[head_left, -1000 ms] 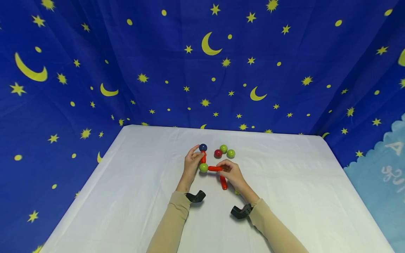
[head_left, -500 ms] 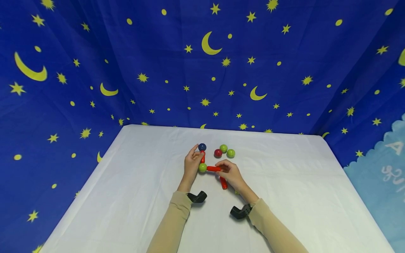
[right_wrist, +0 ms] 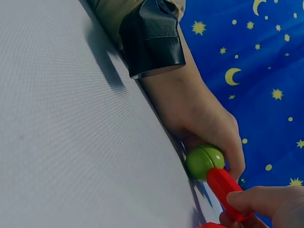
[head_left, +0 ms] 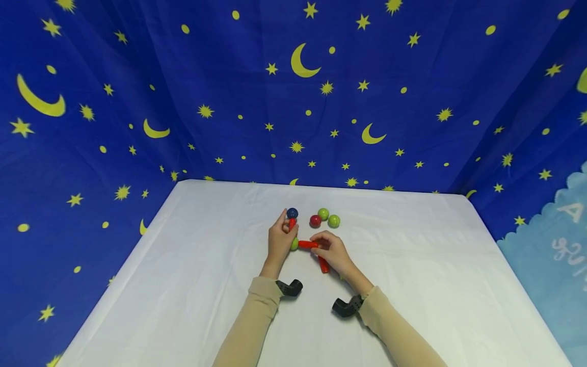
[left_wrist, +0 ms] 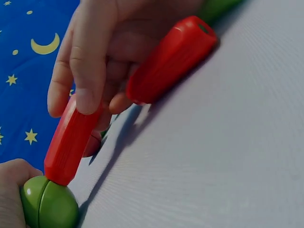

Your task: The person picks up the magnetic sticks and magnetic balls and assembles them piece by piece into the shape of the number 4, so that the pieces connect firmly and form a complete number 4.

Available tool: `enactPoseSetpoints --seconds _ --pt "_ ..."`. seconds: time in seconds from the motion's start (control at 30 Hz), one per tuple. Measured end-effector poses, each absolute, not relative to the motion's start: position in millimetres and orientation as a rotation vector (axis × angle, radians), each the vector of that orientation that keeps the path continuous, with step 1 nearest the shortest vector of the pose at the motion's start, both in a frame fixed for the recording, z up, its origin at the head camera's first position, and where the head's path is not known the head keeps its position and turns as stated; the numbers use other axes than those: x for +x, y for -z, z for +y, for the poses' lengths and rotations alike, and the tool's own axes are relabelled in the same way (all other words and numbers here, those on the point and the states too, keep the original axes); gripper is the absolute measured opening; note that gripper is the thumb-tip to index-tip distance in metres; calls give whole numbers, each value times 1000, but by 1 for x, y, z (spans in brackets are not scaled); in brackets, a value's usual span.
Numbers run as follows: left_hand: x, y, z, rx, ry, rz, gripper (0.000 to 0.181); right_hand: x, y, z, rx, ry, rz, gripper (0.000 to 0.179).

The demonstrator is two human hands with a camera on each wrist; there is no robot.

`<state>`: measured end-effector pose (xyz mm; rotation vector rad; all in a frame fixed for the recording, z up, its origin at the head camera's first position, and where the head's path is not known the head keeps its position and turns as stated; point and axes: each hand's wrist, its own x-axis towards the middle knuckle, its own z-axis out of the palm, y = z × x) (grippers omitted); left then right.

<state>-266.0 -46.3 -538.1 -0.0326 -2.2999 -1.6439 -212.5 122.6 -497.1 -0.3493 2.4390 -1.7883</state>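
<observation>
My left hand (head_left: 279, 243) grips an upright-lying red stick (head_left: 292, 223), with a blue ball (head_left: 292, 213) at its far end by the forefinger. At the near end sits a grooved green ball (head_left: 294, 245), partly covered by that hand. From this ball a second red stick (left_wrist: 71, 142) reaches right, its end against the ball. My right hand (head_left: 336, 253) pinches this stick's other end between thumb and fingers. Beneath the right hand a third red stick (left_wrist: 173, 61), with a hole in its end, lies loose on the cloth.
Beyond the hands, a red ball (head_left: 315, 220) and two green balls (head_left: 323, 213) cluster on the white-covered table (head_left: 412, 265). A green piece (left_wrist: 221, 10) lies near the right wrist, mostly hidden in the head view. A blue star-patterned curtain (head_left: 257, 102) surrounds the table.
The left hand has turned and its thumb has come nearer, covering more of the green ball. The joined balls and sticks have shifted slightly left, the right hand moving along with them.
</observation>
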Motion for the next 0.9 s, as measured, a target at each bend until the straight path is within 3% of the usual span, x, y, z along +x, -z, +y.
enactPoseSetpoints --seconds 0.4,0.9 --pt "-264 536 -46 7 1489 -2356 57 -226 524 125 -311 1802 2478 25" --pt "-263 537 -46 48 1521 -2274 48 -213 483 129 -301 1854 2430 29"
